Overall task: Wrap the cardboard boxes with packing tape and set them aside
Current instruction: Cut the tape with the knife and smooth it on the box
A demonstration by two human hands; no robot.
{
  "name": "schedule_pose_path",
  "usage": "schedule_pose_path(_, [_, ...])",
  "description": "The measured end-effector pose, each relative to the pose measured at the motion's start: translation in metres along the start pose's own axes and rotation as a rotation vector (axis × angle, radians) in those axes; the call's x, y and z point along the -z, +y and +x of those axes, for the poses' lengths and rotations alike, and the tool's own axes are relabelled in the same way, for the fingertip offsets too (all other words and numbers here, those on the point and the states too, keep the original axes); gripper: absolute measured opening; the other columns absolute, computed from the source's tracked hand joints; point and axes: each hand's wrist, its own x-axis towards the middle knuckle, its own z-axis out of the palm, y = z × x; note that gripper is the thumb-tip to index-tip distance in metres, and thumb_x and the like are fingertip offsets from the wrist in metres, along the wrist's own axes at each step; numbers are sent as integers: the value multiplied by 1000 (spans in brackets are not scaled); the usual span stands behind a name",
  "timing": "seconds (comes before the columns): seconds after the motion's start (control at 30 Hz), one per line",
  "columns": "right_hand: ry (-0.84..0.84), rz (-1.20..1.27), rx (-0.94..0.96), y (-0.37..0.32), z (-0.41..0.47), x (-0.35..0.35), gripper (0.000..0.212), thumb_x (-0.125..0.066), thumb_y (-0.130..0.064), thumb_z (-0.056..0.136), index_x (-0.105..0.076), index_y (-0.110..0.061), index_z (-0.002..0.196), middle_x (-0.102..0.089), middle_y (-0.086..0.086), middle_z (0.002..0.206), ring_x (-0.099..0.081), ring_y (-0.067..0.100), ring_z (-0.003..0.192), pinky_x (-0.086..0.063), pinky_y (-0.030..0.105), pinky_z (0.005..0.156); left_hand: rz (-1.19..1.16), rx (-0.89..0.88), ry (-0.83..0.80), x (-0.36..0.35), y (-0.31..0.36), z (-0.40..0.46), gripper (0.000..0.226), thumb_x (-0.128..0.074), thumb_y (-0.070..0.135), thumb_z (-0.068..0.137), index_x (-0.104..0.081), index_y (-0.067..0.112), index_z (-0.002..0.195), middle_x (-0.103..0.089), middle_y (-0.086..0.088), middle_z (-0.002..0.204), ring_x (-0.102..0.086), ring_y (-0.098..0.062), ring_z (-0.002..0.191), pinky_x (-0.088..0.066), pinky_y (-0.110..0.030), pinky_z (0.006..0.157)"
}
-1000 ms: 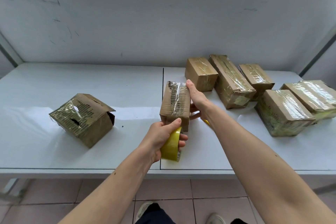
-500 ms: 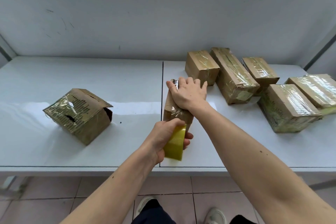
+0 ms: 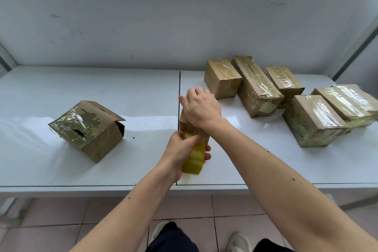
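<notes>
**Both hands on a small box at the worktop's centre seam**

At nine o'clock on the white worktop a torn, partly taped cardboard box lies tilted, one flap loose, well apart from everything else.

At the centre, the left hand has its fingers curled round a yellow roll of packing tape, held just at the near end of the small box being wrapped. That box sits on the dark seam between the two worktop panels, mostly hidden by the hands. The right hand lies palm-down on its top, fingers straight and spread, pressing it flat.

From one to three o'clock sit the taped boxes: a short one at one o'clock, a long one touching it, a smaller one just beside that, then a large box and a flat one at three o'clock.

At six o'clock, below the worktop edge, dark trousers and pale shoes show on the tiled floor.
</notes>
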Motion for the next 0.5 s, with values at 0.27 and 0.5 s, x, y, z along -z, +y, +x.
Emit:
schedule_pose_path(0.27, [-73,146,-67,7,-14,-4,52,-29,-50,103,-35,-24,147,-28,2,157,-17,23,148,-1,45,122,47,16,-82,7,-3,-7,57,-82,5,76,-52,9,124,-74,-19,104,-75,-30,80,-60,-40,75])
schedule_pose_path(0.5, [-222,506,13,46,-18,12,56,-39,-44,104,-36,-16,152,-20,3,164,-6,14,152,-2,32,121,-79,-9,-63,7,-5,-10,56,-77,0,81,-42,11,125,-74,-22,92,-74,-33,73,-61,-38,66])
